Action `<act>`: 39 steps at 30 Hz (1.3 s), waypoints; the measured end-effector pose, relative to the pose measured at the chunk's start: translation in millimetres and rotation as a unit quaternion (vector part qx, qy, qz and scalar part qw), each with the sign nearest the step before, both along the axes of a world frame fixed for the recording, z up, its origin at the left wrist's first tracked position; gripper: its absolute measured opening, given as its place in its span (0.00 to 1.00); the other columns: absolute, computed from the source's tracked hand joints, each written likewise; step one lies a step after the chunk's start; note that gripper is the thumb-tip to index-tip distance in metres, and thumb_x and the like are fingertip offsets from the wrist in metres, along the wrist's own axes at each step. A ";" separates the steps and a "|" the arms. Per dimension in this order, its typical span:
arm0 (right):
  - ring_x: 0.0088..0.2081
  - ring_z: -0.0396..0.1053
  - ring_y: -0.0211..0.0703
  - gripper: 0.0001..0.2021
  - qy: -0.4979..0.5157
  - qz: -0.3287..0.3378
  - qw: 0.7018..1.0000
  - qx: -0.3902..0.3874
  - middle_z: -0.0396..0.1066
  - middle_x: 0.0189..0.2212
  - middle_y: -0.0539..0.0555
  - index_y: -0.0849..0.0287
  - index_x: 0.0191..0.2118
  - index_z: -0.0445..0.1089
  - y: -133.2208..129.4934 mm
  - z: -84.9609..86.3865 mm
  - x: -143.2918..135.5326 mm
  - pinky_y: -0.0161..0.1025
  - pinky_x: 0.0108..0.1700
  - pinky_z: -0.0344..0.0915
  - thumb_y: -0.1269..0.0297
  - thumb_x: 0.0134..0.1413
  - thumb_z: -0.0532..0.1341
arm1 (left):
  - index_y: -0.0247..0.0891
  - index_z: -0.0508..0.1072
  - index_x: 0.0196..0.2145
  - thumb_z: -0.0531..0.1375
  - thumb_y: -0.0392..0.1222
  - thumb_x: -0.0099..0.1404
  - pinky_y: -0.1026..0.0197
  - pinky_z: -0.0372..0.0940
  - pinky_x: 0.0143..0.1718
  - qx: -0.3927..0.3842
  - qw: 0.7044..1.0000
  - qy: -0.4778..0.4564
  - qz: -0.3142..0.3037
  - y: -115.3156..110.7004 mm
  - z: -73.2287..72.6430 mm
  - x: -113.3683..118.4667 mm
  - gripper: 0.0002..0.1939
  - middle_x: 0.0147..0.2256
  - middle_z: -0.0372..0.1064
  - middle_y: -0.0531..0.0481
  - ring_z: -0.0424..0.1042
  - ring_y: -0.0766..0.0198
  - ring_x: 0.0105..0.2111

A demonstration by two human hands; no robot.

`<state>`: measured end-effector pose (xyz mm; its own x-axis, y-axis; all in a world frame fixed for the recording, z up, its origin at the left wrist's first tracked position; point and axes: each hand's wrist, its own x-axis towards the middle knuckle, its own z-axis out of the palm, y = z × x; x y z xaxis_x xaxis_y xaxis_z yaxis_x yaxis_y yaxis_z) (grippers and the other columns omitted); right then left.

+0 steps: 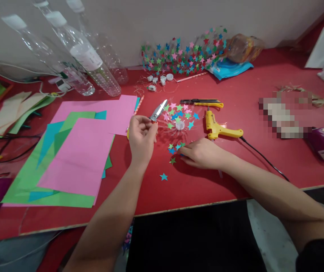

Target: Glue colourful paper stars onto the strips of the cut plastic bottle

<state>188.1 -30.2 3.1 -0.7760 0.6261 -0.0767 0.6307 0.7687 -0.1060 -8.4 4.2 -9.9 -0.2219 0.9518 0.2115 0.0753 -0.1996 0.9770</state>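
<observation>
My left hand (142, 139) is raised over the table with its thumb and fingers pinched together; what is between them, if anything, is too small to tell. Just beyond it are the silver blades of scissors (159, 109), their handles mostly hidden by the hand. My right hand (204, 154) reaches down to a small group of loose paper stars (172, 150), its fingers closed at a blue one. Between the hands stands a clear plastic piece (180, 125), its splayed strips carrying pink, green and blue stars. A single blue star (163, 176) lies nearer the table edge.
A yellow glue gun (211, 126) and a yellow cutter knife (207, 104) lie right of the plastic piece. Coloured paper sheets (76, 155) are stacked at left. Clear bottles (90, 60) stand behind them. Star-covered clear plastic (184, 56) rests by the wall.
</observation>
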 end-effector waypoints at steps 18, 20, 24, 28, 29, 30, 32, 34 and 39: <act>0.24 0.66 0.38 0.11 -0.018 0.108 0.989 0.103 0.71 0.24 0.53 0.64 0.35 0.66 -7.7 -20.0 -17.1 0.40 0.25 0.42 0.74 0.64 0.48 | 0.39 0.64 0.23 0.60 0.44 0.65 0.70 0.51 0.12 0.001 1.000 0.019 -0.018 -3.7 7.3 -0.9 0.15 0.15 0.60 0.59 0.57 0.76 0.12; 0.25 0.66 0.38 0.11 -0.019 0.108 0.989 0.101 0.71 0.23 0.53 0.64 0.35 0.66 -8.1 -19.3 -16.6 0.39 0.25 0.42 0.75 0.64 0.48 | 0.39 0.64 0.23 0.60 0.43 0.65 0.70 0.51 0.12 0.001 1.000 0.023 -0.018 -3.9 7.9 -0.6 0.15 0.15 0.60 0.59 0.57 0.76 0.12; 0.24 0.65 0.37 0.11 -0.016 0.099 0.990 0.102 0.70 0.22 0.53 0.64 0.34 0.65 -8.2 -17.9 -15.3 0.39 0.25 0.42 0.75 0.64 0.47 | 0.39 0.64 0.24 0.59 0.42 0.65 0.70 0.51 0.12 0.004 1.000 0.023 -0.019 -3.1 6.6 -0.6 0.13 0.16 0.61 0.59 0.57 0.76 0.12; 0.24 0.65 0.38 0.11 -0.027 0.101 0.990 0.096 0.70 0.22 0.53 0.64 0.34 0.66 -8.4 -16.1 -16.6 0.40 0.25 0.40 0.77 0.63 0.48 | 0.41 0.63 0.32 0.60 0.34 0.61 0.71 0.52 0.12 0.008 1.000 -0.020 -0.021 -1.2 3.1 -1.3 0.07 0.18 0.63 0.61 0.58 0.75 0.12; 0.24 0.65 0.38 0.11 -0.029 0.100 0.990 0.095 0.70 0.22 0.53 0.64 0.34 0.66 -8.4 -15.7 -16.9 0.40 0.25 0.40 0.77 0.63 0.48 | 0.42 0.62 0.34 0.59 0.32 0.60 0.71 0.52 0.12 0.009 0.999 -0.029 -0.021 -0.8 2.5 -1.4 0.09 0.19 0.64 0.62 0.58 0.75 0.12; 0.24 0.65 0.38 0.11 -0.029 0.099 0.990 0.092 0.71 0.22 0.53 0.64 0.34 0.66 -8.4 -15.2 -17.0 0.40 0.25 0.39 0.77 0.63 0.48 | 0.42 0.62 0.35 0.59 0.31 0.59 0.71 0.52 0.12 0.008 0.999 -0.034 -0.023 -0.5 2.1 -1.5 0.10 0.19 0.64 0.62 0.58 0.75 0.12; 0.24 0.64 0.37 0.11 -0.025 0.095 0.992 0.084 0.72 0.23 0.53 0.64 0.35 0.67 -8.0 -13.8 -15.8 0.40 0.26 0.38 0.75 0.63 0.49 | 0.43 0.61 0.36 0.58 0.30 0.59 0.71 0.52 0.13 0.007 0.999 -0.037 -0.024 -0.3 2.1 -1.7 0.11 0.19 0.64 0.62 0.58 0.75 0.12; 0.23 0.63 0.37 0.11 -0.015 0.080 0.994 0.072 0.72 0.24 0.53 0.63 0.35 0.67 -7.2 -11.6 -12.6 0.40 0.26 0.38 0.72 0.64 0.49 | 0.42 0.61 0.36 0.58 0.30 0.59 0.71 0.52 0.13 0.005 0.999 -0.037 -0.024 -0.3 2.7 -1.7 0.11 0.19 0.64 0.62 0.58 0.75 0.12; 0.24 0.64 0.37 0.11 0.007 0.043 0.998 0.040 0.74 0.26 0.54 0.64 0.40 0.68 -5.5 -8.2 -4.4 0.40 0.27 0.39 0.64 0.64 0.52 | 0.43 0.62 0.37 0.58 0.31 0.59 0.71 0.52 0.12 -0.001 0.999 -0.032 -0.022 -1.2 4.5 -1.3 0.11 0.20 0.64 0.62 0.58 0.75 0.12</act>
